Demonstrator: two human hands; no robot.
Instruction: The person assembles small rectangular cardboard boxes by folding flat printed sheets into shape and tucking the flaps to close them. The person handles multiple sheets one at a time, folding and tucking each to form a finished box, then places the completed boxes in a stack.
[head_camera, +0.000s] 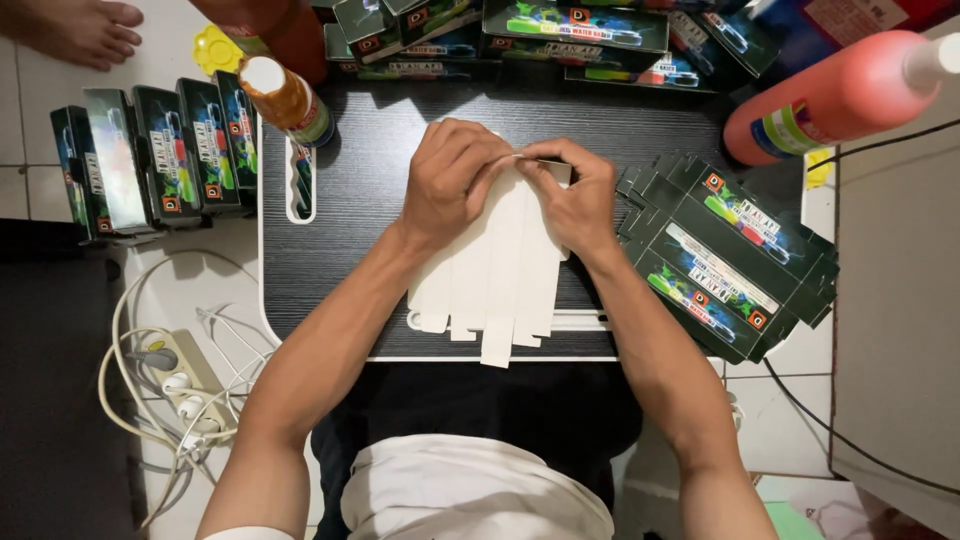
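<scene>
Nearest the person, one white cardboard blank lies plain side up on the dark worktop, its flaps fanning toward six o'clock and one overhanging the near edge. Two hands work at its far end. The left hand pinches the top edge at about eleven o'clock of the blank, fingers curled over it. The right hand grips the same edge at one o'clock, thumb and fingers closed on a folded corner. The fingertips of both hands meet there.

At three o'clock sits one fanned stack of flat printed cartons. At nine o'clock five folded boxes stand in a row. At ten o'clock one orange bottle lies tilted; at two o'clock lies one large red bottle. At twelve o'clock more boxes lie heaped, too overlapped to count.
</scene>
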